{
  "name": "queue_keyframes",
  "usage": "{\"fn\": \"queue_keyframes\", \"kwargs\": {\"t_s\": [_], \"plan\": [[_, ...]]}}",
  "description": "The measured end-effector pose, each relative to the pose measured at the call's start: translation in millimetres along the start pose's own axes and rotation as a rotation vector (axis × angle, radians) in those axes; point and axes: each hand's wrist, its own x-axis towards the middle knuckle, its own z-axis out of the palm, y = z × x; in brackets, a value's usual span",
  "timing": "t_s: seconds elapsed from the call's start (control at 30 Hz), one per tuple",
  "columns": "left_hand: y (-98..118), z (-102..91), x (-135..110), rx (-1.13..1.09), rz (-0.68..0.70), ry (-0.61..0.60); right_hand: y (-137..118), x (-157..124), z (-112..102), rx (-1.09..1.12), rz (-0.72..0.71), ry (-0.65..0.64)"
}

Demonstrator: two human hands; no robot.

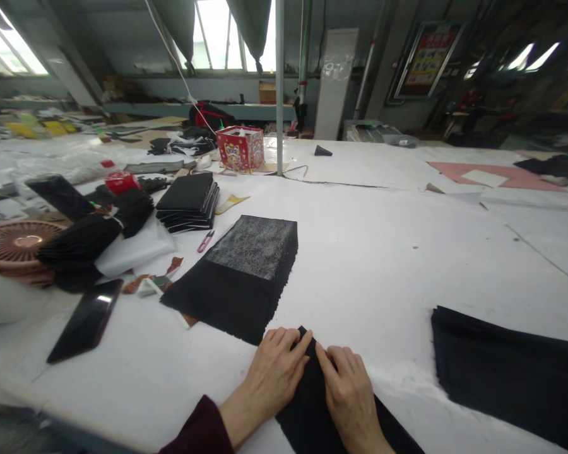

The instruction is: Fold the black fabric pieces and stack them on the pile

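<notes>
A piece of black fabric [312, 403] lies on the white table [383, 252] at the near edge, its far corner pointing away from me. My left hand [274, 372] rests on its left side, fingers stretched flat and pressing down. My right hand [348, 391] lies flat on its right side, fingers together and extended. Just beyond my hands sits a thick stack of black cut pieces [241, 271] with a grey speckled top layer. More black fabric [511, 372] lies flat to the right.
A phone [88, 318] lies at the left, near black fabric bundles [89, 236], a round pink fan [16, 246], another black stack [189, 202] and small pink snips [206, 241]. A red printed box [240, 148] and a metal pole [279, 88] stand farther back.
</notes>
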Motion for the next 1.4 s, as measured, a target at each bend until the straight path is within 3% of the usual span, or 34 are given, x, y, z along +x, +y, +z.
{"fn": "queue_keyframes", "kwargs": {"t_s": [0.57, 0.8, 1.0, 1.4], "plan": [[-3, -7.3, 5, 0.079, -0.062, 0.025, 0, -1, 0, -0.02, 0.033, -0.028], [0, -10.2, 5, 0.142, 0.14, -0.007, -2, 1, -1, 0.001, 0.066, -0.037], [-17, -8.7, 22, 0.265, 0.287, -0.064, 8, 6, 1, 0.093, 0.141, -0.006], [-8, -18.1, 31, 0.292, 0.323, -0.121, 20, -8, -10, 0.132, 0.182, 0.06]]}}
